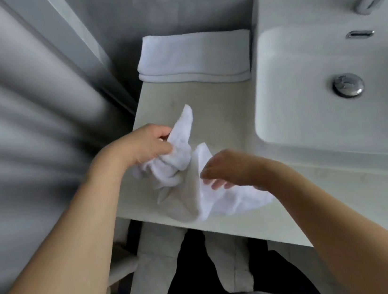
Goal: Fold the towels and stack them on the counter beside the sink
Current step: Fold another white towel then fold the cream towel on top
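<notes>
Head view, person at a washstand. The left hand has its grip clamped on one bunched end of a crumpled white towel, which lies on the table near its front edge. The right hand lies over the towel's other side, fingers loosely bent; whether its grip pinches the cloth cannot be told. A folded white towel rests at the back of the table, just beside the sink, left of it
</notes>
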`<state>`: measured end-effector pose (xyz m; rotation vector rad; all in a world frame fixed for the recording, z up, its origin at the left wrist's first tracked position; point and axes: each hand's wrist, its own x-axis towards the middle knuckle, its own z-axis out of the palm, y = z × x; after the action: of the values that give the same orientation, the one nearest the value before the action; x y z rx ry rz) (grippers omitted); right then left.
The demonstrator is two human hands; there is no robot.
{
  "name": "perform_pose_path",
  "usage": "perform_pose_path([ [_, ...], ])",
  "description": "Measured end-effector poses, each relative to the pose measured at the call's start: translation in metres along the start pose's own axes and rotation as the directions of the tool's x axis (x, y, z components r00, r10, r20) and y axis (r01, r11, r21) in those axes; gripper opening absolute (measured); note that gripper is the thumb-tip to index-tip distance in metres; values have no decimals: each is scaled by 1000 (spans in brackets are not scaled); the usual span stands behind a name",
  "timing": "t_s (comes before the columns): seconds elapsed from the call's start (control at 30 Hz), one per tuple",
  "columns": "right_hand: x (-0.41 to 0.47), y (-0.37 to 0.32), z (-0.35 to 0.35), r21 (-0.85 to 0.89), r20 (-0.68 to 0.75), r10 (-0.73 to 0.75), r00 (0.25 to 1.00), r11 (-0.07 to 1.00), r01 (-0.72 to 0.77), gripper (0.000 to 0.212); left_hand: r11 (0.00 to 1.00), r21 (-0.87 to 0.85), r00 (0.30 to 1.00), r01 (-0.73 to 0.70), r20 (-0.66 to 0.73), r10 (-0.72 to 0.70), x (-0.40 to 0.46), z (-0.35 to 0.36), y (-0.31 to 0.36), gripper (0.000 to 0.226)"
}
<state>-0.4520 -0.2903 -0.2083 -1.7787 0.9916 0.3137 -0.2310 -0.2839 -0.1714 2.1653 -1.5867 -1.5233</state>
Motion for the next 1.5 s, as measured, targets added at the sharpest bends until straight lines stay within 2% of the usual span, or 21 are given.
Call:
perform_pose_path([
  [0.03, 16, -3, -6, -190, -123, -33, 992, 982, 9, 26, 997, 76, 1000, -10, 14, 9, 7, -8, -5, 13],
  [0.07, 30, -7, -13, -193, -288, -50, 956, 981, -7, 37, 991, 128, 999, -44, 24, 41, 14, -15, -8, 14],
  [0.13, 54, -14, -24, 92, -474, 14, 880, 995, 34, 74, 980, 137, 990, -141, 23, 139, 25, -27, -11, 26],
  [0.2, 73, -26, -34, 394, -405, 36, 914, 909, 138, 100, 973, 34, 974, -227, 34, 226, 29, -38, -17, 37],
  [0.23, 80, -30, -36, 536, -364, 43, 930, 826, 171, 100, 964, -27, 963, -264, 48, 265, 29, -43, -19, 41],
  [0.3, 93, -35, -43, 679, -320, 42, 947, 707, 198, 74, 946, -120, 949, -301, 56, 309, 31, -57, -26, 40],
  [0.37, 102, -40, -51, 716, -333, 70, 940, 667, 204, 44, 945, -130, 952, -301, 11, 305, 37, -70, -37, 30],
  [0.43, 107, -43, -58, 806, -390, 167, 906, 538, 248, 32, 975, -23, 975, -221, -17, 221, 48, -84, -49, 8],
  [0.5, 108, -43, -63, 859, -430, 300, 852, 426, 283, 11, 989, 132, 998, -70, 13, 69, 59, -93, -59, 6],
  [0.57, 107, -46, -64, 836, -456, 364, 813, 488, 250, 14, 978, 206, 1000, 10, -10, -8, 70, -100, -65, 12],
  [0.67, 102, -43, -64, 797, -541, 399, 740, 525, 299, 14, 991, 134, 982, 10, -190, 16, 91, -112, -76, 27],
  [0.8, 102, -28, -79, 703, -680, 513, 525, 659, 267, 22, 967, -211, 955, -142, -285, 78, 114, -121, -83, 22],
  [0.87, 110, -23, -89, 642, -738, 531, 416, 742, 191, 31, 940, -253, 916, -230, -381, 121, 126, -124, -72, 17],
  [1.0, 134, -17, -123, 564, -813, 552, 188, 826, 14, 29, 932, 93, 745, -351, -576, 338, 166, -150, -22, 18],
  [1.1, 159, -1, -158, 541, -833, 548, 78, 835, -97, 24, 842, 467, 631, -269, -574, 521, 219, -173, 22, 20],
  [1.17, 181, 11, -181, 527, -839, 542, 46, 831, -180, 24, 769, 612, 611, -187, -540, 578, 260, -175, 44, 20],
  [1.23, 209, 22, -196, 467, -861, 505, 53, 830, -306, 34, 734, 672, 649, -98, -515, 559, 305, -166, 49, 20],
  [1.3, 242, 30, -198, 288, -899, 403, 171, 839, -462, 63, 714, 699, 711, -49, -478, 516, 346, -146, 33, 30],
  [1.37, 271, 39, -189, -12, -934, 185, 305, 838, -546, 76, 736, 675, 769, -49, -445, 459, 372, -125, 10, 46],
  [1.43, 289, 57, -179, -247, -905, -7, 425, 822, -512, 70, 766, 640, 730, -55, -498, 468, 384, -115, -4, 49],
  [1.5, 294, 74, -168, -291, -876, -47, 479, 845, -449, 58, 756, 652, 668, -64, -535, 518, 385, -114, -10, 48],
])
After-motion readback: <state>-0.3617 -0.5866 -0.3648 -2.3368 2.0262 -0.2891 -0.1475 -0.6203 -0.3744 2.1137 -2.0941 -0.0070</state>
